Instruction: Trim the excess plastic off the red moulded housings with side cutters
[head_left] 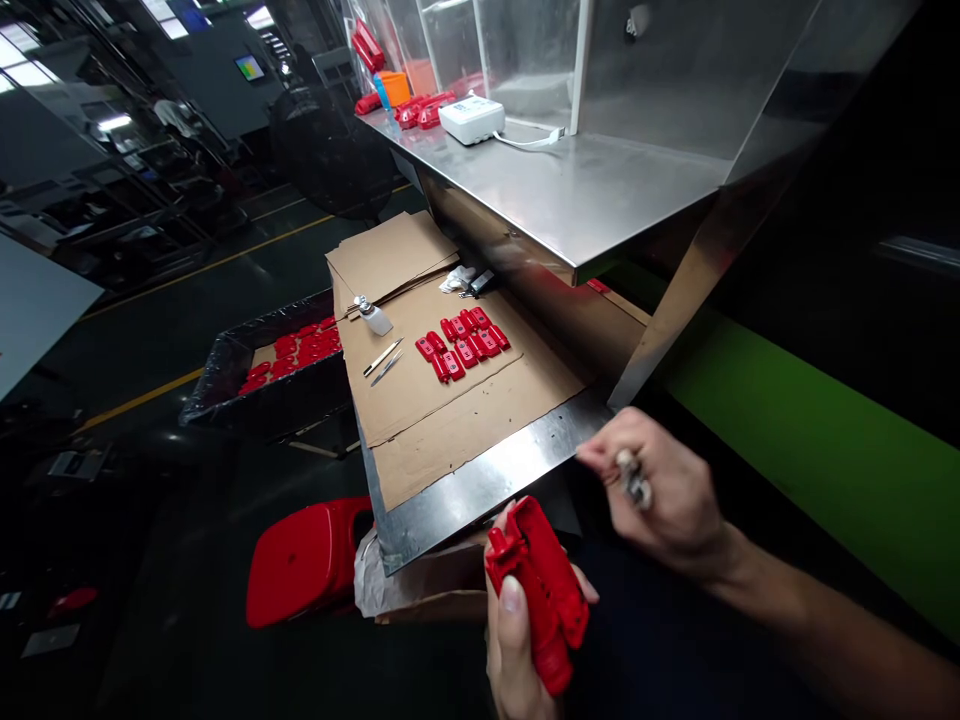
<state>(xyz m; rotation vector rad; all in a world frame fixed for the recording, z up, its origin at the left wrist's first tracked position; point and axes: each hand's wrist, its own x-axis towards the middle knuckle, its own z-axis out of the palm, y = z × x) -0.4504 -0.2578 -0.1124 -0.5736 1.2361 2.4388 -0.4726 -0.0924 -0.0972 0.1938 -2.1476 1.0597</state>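
Clearly, the left hand clamps a glossy red plastic housing, while the right hand pinches a small metal tool.

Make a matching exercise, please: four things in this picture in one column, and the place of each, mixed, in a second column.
Things:
1. red plastic part
2. small metal tool
3. white box
4. tweezers

Places:
A. on the upper steel shelf
B. in the left hand
C. on the cardboard
D. in the right hand

Pairs: 1-B, 2-D, 3-A, 4-C
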